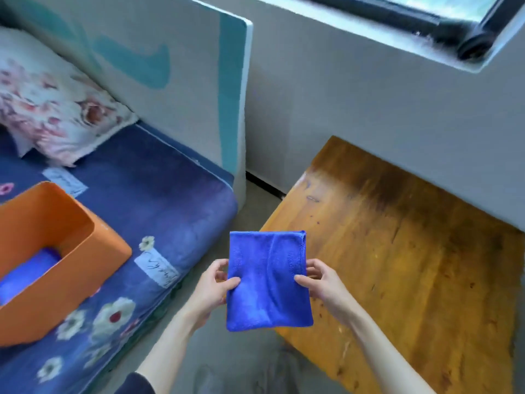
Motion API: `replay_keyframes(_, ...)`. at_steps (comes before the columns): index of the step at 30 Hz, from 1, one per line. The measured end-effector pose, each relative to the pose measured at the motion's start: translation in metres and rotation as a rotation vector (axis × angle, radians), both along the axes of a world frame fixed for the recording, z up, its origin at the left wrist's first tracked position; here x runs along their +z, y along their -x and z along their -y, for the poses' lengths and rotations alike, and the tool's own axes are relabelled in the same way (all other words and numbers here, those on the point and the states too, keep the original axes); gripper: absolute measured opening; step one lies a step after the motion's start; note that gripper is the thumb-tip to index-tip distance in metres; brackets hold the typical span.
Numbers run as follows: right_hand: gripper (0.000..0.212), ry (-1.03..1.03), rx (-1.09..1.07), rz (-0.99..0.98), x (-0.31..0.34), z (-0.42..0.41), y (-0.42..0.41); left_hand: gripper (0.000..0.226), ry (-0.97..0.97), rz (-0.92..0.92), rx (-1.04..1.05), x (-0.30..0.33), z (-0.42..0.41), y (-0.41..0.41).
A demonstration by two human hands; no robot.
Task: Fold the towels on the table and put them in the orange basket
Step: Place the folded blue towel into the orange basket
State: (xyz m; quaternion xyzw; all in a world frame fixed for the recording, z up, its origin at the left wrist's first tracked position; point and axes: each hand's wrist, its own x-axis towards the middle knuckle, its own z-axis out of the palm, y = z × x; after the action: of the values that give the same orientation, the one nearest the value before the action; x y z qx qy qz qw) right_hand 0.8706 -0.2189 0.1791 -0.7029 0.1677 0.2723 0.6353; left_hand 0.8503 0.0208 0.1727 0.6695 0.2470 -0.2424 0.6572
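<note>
Both hands, left hand [217, 282] and right hand [318, 281], pinch the folded blue towel [268, 280]; the orange basket [93, 265] lies leftward, nearer the left hand.

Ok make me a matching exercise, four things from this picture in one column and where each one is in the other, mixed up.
Things:
1. towel
2. basket
3. pillow
4. table

Places:
A. far left, at the sofa's back
B. held between both hands
C. right, against the wall
D. on the sofa seat, near left

Pairs: 1-B, 2-D, 3-A, 4-C
</note>
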Motion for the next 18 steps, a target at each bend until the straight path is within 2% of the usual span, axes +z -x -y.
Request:
replay_keyframes(8, 0.011, -0.069, 0.226, -0.001, 0.030, -0.177, -0.006, 0.033, -0.017, 0.070, 0.245, 0.025, -0.169, 0.050)
replay_keyframes(18, 0.011, -0.045, 0.526, -0.018, 0.032, -0.355, -0.052, 0.032, -0.052, 0.068, 0.575, 0.028, -0.304, 0.077)
